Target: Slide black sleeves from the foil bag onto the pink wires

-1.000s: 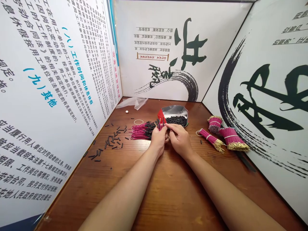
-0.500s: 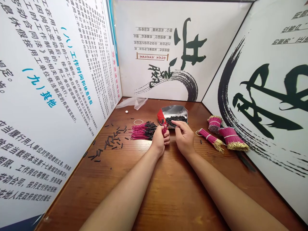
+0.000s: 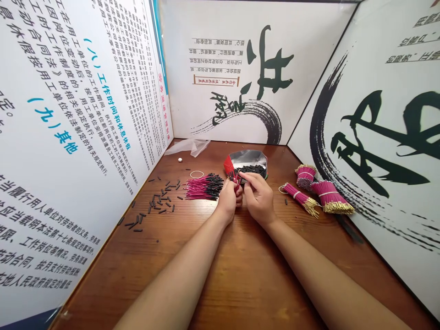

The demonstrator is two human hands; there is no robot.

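My left hand (image 3: 228, 200) is closed round a small bunch of pink wires (image 3: 234, 177), whose upper ends stick out above the fist. Close beside it, my right hand (image 3: 258, 198) pinches a short black tube (image 3: 242, 178) at the wire ends. Whether the tube sits over a wire is too small to tell. Just behind both hands stands a silver-lined tray (image 3: 244, 158) with a red side, holding many black tubes (image 3: 257, 170). A pile of pink wires with black ends (image 3: 203, 187) lies left of my left hand.
Loose black tubes (image 3: 161, 200) are scattered on the wooden table (image 3: 237, 270) at left. Tied pink wire bundles (image 3: 332, 196) lie at right. Clear plastic film (image 3: 192, 147) and a small white object (image 3: 180, 160) are at the back. Printed panels (image 3: 220, 114) enclose the table.
My right hand has moved left from the tray's tubes to the wire ends, bringing a black tube in its fingertips. My left hand keeps its hold on the wires.
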